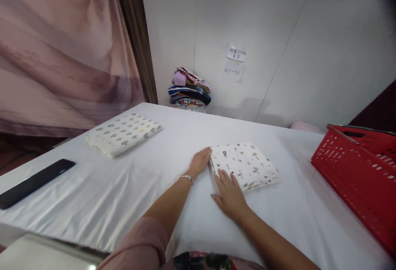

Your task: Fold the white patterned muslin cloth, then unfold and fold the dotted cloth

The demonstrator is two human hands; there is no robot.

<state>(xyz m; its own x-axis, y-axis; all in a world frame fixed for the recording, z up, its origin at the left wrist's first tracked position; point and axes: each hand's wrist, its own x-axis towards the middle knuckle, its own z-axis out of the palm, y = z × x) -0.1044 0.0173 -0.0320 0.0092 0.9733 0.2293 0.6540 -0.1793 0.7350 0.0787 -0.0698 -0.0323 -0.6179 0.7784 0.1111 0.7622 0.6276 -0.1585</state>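
A folded white cloth [244, 163] with small palm-tree and plant prints lies flat on the white-covered table, right of the middle. Along its left edge rests my left hand [199, 162], a silver bracelet at the wrist, its fingers stretched out and the tips touching the fabric. My right hand [230, 193] lies palm down with fingers spread, their tips on the cloth's near left corner and the thumb on the tablecloth. A second folded white cloth [125, 135] with grey mushroom-like prints lies apart at the left.
A red plastic basket [355, 171] with a metal handle stands at the right. Near the left edge of the table [173, 138] lies a long black device [34, 182]. Folded clothes [190, 88] are stacked by the wall under paper notes [234, 72]. A pink curtain [62, 55] hangs at left.
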